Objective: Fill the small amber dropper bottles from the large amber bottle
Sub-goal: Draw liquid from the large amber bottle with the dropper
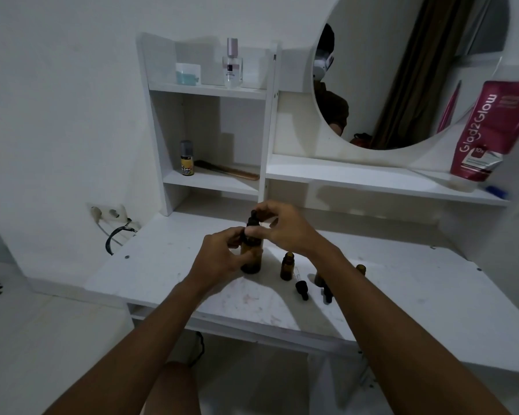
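Note:
The large amber bottle [252,259] stands upright on the white desk [168,265]. My left hand [219,259] wraps its body from the left. My right hand [282,229] pinches its black dropper cap [252,223] from above. To the right stands a small amber bottle [287,266], uncapped. Another small amber bottle [360,268] shows partly behind my right forearm. Two black dropper caps lie on the desk: one [301,289] in front of the small bottle, one [327,295] beside my forearm.
White shelves behind hold a perfume bottle [232,62], a jar [188,74], a small spray can [187,158] and a comb [226,170]. A round mirror [402,70] and a red tube [489,130] stand at right. A wall socket [108,213] with cable is at left.

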